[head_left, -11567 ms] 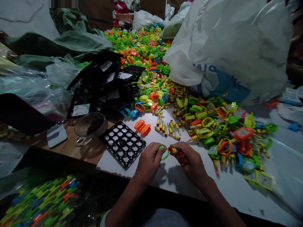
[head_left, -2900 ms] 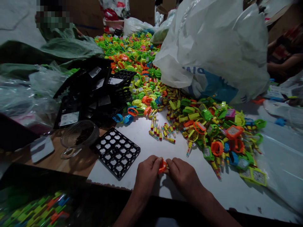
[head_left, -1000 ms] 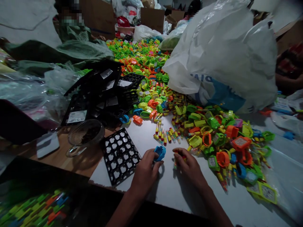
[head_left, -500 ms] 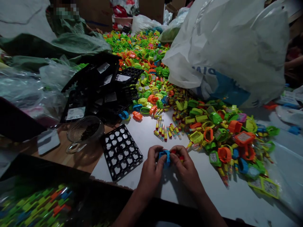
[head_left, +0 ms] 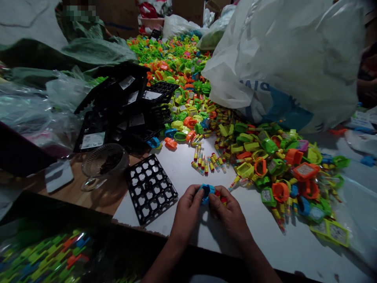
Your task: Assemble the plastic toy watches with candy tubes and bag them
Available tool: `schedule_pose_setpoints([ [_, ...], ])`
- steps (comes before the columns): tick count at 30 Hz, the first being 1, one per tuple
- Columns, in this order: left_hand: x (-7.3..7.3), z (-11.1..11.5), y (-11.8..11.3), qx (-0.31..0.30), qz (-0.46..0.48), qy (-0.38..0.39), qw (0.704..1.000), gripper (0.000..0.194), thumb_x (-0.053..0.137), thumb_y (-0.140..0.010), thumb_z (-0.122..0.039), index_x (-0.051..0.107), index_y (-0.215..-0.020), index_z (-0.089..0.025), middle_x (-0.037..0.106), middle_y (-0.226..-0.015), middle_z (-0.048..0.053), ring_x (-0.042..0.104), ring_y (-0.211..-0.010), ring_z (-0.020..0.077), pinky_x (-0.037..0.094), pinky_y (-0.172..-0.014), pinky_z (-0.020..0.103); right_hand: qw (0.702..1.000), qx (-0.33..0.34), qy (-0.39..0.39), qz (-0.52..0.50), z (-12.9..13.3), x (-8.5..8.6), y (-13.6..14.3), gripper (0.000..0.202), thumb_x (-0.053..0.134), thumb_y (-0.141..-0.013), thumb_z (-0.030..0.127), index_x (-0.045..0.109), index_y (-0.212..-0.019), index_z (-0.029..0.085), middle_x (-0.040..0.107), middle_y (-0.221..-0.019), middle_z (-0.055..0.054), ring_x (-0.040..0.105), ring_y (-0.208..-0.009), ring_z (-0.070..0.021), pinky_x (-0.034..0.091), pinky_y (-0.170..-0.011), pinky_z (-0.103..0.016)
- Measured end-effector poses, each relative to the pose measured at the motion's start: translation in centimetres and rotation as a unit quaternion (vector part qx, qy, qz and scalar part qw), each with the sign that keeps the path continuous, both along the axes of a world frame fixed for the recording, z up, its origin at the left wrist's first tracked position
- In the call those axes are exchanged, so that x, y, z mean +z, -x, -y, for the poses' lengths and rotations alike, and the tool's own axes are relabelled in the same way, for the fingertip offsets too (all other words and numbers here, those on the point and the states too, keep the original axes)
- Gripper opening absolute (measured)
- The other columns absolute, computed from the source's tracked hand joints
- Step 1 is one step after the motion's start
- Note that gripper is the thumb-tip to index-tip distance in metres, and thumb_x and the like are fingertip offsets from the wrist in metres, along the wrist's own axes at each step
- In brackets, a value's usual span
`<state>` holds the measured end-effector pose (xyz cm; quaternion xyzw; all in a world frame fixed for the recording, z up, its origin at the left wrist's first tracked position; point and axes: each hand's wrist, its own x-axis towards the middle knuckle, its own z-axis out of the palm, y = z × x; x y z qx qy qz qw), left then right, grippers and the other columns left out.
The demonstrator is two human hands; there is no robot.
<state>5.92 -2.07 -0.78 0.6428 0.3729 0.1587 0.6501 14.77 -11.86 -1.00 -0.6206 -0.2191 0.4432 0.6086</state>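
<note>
Above the white tabletop, a blue toy watch (head_left: 207, 191) with its band curved in a ring is pinched between my two hands. My left hand (head_left: 187, 212) grips its left side with thumb and fingers. On the other side, my right hand (head_left: 229, 210) holds it too, and red-and-yellow tube ends (head_left: 220, 197) show among its fingers. Left of my hands lies a black grid tray (head_left: 150, 189) with open cells. Several small clear tubes (head_left: 203, 163) with yellow labels and red ends lie just beyond my hands.
Colourful toy watches (head_left: 275, 165) and tubes are heaped at the right, below a big white plastic bag (head_left: 282, 59). A larger pile (head_left: 176, 59) stretches back. Stacked black trays (head_left: 118, 106), a glass bowl (head_left: 105, 160) and clear bags (head_left: 38, 114) stand left.
The blue watch has been turned so that its ring opening shows more plainly. My fingers have shifted slightly around it. The tray and piles stay as they were.
</note>
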Motion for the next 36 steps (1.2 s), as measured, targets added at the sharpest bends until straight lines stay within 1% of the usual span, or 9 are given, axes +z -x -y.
schedule_pose_setpoints([
  [2, 0.2, -0.4, 0.2, -0.01, 0.004, 0.013, 1.0, 0.029, 0.048, -0.089, -0.044, 0.061, -0.096, -0.019, 0.066, -0.084, 0.001, 0.061, -0.082, 0.0156, 0.048, -0.074, 0.026, 0.999, 0.012, 0.013, 0.038, 0.3, 0.0, -0.3, 0.028, 0.051, -0.09, 0.048, 0.05, -0.095, 0.02, 0.042, -0.062, 0.007, 0.038, -0.054, -0.0084, 0.032, -0.05, -0.021],
  [3, 0.3, -0.6, 0.4, -0.009, -0.001, -0.003, 1.0, 0.028, 0.048, -0.09, -0.043, 0.062, -0.095, -0.019, 0.066, -0.082, 0.0, 0.061, -0.08, 0.0152, 0.047, -0.073, 0.026, 0.997, 0.01, 0.027, 0.076, 0.5, 0.2, -0.6, 0.027, 0.05, -0.091, 0.047, 0.049, -0.098, 0.021, 0.045, -0.065, 0.006, 0.042, -0.057, -0.0092, 0.035, -0.052, -0.021],
  [6, 0.3, -1.4, 1.0, -0.023, -0.025, -0.099, 0.995, 0.025, 0.046, -0.091, -0.04, 0.062, -0.095, -0.02, 0.068, -0.086, 0.0, 0.061, -0.08, 0.0143, 0.046, -0.074, 0.025, 0.974, 0.004, 0.049, 0.22, 1.2, 0.7, -1.7, 0.022, 0.047, -0.094, 0.04, 0.051, -0.106, 0.022, 0.056, -0.083, 0.0, 0.054, -0.074, -0.0127, 0.044, -0.067, -0.025],
  [9, 0.2, -1.8, 1.4, -0.053, -0.046, -0.198, 0.978, 0.023, 0.045, -0.092, -0.036, 0.062, -0.097, -0.021, 0.069, -0.092, 0.001, 0.063, -0.085, 0.0152, 0.047, -0.077, 0.026, 0.937, 0.046, 0.009, 0.346, 1.5, 1.0, -2.7, 0.019, 0.046, -0.095, 0.031, 0.055, -0.11, 0.024, 0.06, -0.101, -0.004, 0.057, -0.093, -0.0148, 0.045, -0.081, -0.027],
  [11, 0.1, -1.7, 1.5, -0.065, -0.055, -0.251, 0.964, 0.023, 0.044, -0.093, -0.033, 0.062, -0.099, -0.021, 0.07, -0.095, 0.003, 0.063, -0.089, 0.0166, 0.047, -0.08, 0.028, 0.918, 0.063, -0.023, 0.392, 1.4, 0.9, -3.0, 0.021, 0.047, -0.095, 0.026, 0.055, -0.115, 0.025, 0.061, -0.106, -0.005, 0.057, -0.099, -0.0149, 0.045, -0.085, -0.027],
  [15, 0.2, -1.4, 1.4, -0.084, -0.06, -0.307, 0.946, 0.023, 0.042, -0.093, -0.027, 0.062, -0.1, -0.019, 0.07, -0.095, 0.005, 0.063, -0.091, 0.0177, 0.047, -0.082, 0.03, 0.906, 0.076, -0.047, 0.414, 1.2, 0.4, -3.0, 0.025, 0.049, -0.094, 0.02, 0.055, -0.118, 0.026, 0.063, -0.106, -0.004, 0.058, -0.1, -0.0141, 0.047, -0.087, -0.027],
  [25, 0.7, -1.1, 1.5, -0.099, -0.11, -0.275, 0.95, 0.026, 0.038, -0.094, -0.031, 0.061, -0.093, -0.02, 0.068, -0.088, 0.004, 0.063, -0.084, 0.0179, 0.046, -0.076, 0.029, 0.866, 0.074, -0.061, 0.49, 1.2, 0.2, -3.0, 0.031, 0.05, -0.092, 0.015, 0.054, -0.122, 0.024, 0.064, -0.104, -0.008, 0.06, -0.099, -0.0177, 0.052, -0.084, -0.032],
  [30, 0.5, -1.1, 1.4, -0.101, -0.124, -0.26, 0.952, 0.028, 0.037, -0.093, -0.033, 0.062, -0.091, -0.022, 0.069, -0.087, 0.004, 0.063, -0.082, 0.0185, 0.046, -0.075, 0.03, 0.871, 0.065, -0.056, 0.484, 1.4, -0.3, -2.8, 0.031, 0.049, -0.092, 0.018, 0.056, -0.122, 0.025, 0.065, -0.102, -0.008, 0.062, -0.096, -0.0185, 0.054, -0.08, -0.033],
  [36, 0.5, -0.9, 1.3, -0.094, -0.114, -0.242, 0.959, 0.028, 0.036, -0.094, -0.033, 0.062, -0.094, -0.021, 0.068, -0.088, 0.004, 0.063, -0.083, 0.0179, 0.045, -0.076, 0.029, 0.878, 0.058, -0.06, 0.472, 1.5, -0.1, -2.9, 0.032, 0.052, -0.091, 0.016, 0.055, -0.122, 0.026, 0.064, -0.1, -0.007, 0.061, -0.095, -0.017, 0.054, -0.079, -0.029],
])
